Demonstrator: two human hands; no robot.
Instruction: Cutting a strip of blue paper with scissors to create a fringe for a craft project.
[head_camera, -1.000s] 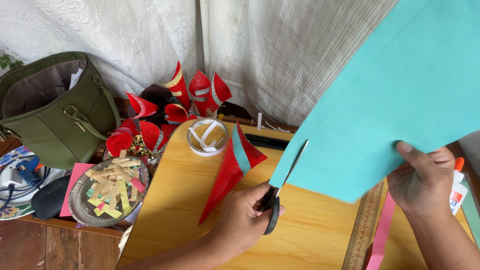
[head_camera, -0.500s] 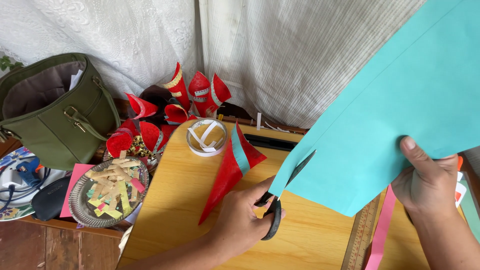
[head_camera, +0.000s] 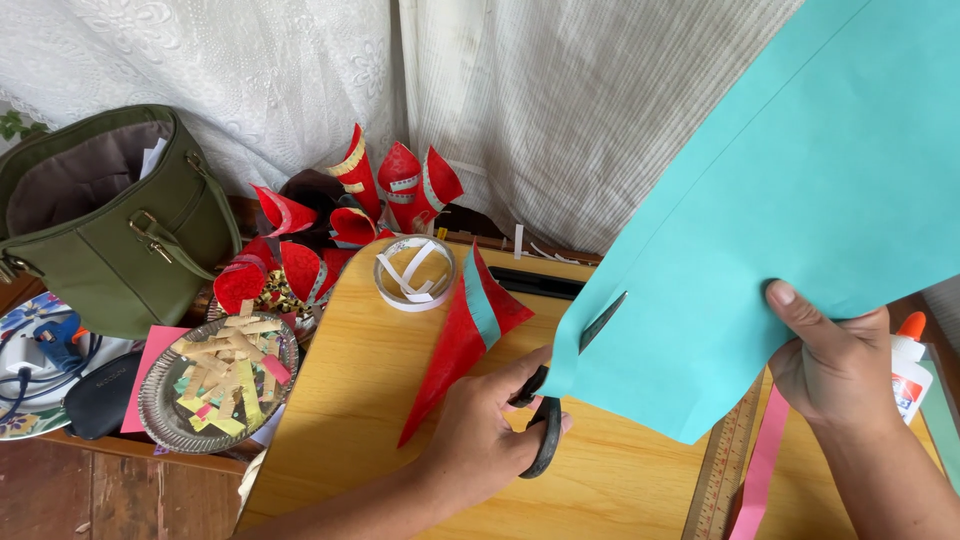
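My left hand (head_camera: 480, 440) grips black-handled scissors (head_camera: 548, 432) low over the yellow wooden table (head_camera: 350, 400). The blades are inside a slit at the lower left edge of a large teal paper sheet (head_camera: 800, 170). My right hand (head_camera: 835, 370) holds that sheet up by its lower edge, thumb on top. A long red paper triangle with a teal strip (head_camera: 465, 335) lies on the table just left of the scissors.
Several red paper cones (head_camera: 385, 190) stand at the table's back edge beside a tape roll (head_camera: 413, 272). A metal plate of paper scraps (head_camera: 220, 375) and a green handbag (head_camera: 110, 215) sit left. A ruler (head_camera: 722, 465), pink strip (head_camera: 760, 470) and glue bottle (head_camera: 908, 375) lie right.
The scissors have closed deeper into the teal sheet's edge. My right hand has brought the sheet lower and nearer, so it covers more of the view.
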